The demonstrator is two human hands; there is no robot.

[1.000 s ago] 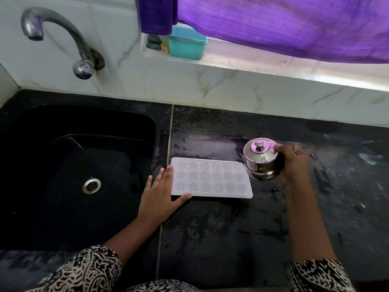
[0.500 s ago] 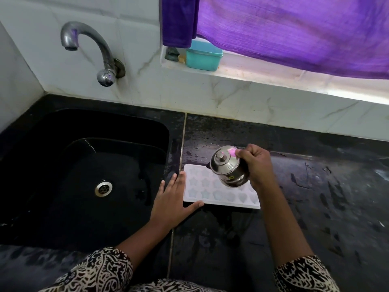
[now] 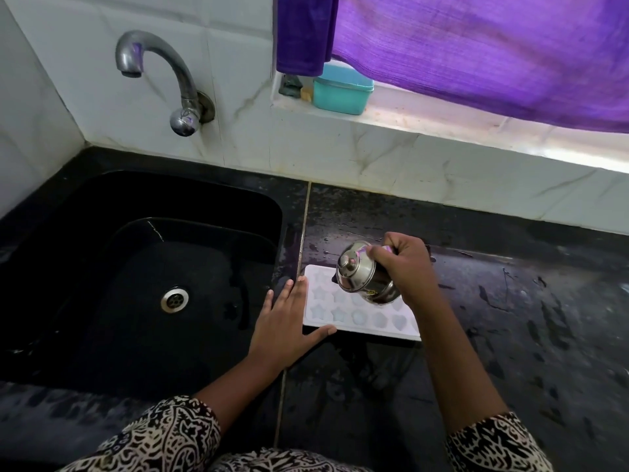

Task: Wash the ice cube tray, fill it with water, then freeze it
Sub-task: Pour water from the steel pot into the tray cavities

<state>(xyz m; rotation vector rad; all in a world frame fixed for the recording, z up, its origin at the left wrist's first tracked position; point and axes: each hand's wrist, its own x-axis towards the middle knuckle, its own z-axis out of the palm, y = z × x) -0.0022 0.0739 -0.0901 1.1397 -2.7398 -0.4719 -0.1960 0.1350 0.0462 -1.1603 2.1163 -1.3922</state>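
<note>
A white ice cube tray (image 3: 343,316) with star and heart shaped cells lies flat on the black counter, just right of the sink. My left hand (image 3: 287,323) rests flat against its left edge, fingers spread, thumb along the near edge. My right hand (image 3: 405,267) grips a small lidded steel pot (image 3: 360,275), tilted to the left over the tray's far cells. Some near cells look filled with water. The pot and hand hide part of the tray.
A black sink (image 3: 143,277) with a steel drain (image 3: 174,299) lies at left, below a wall tap (image 3: 163,76). A teal box (image 3: 342,92) sits on the window ledge under a purple curtain (image 3: 476,52). The black counter (image 3: 527,318) is wet.
My right hand has carried the steel pot from the tray's right end leftward over the tray and tilted it more. My left hand has stayed at the tray's left edge.
</note>
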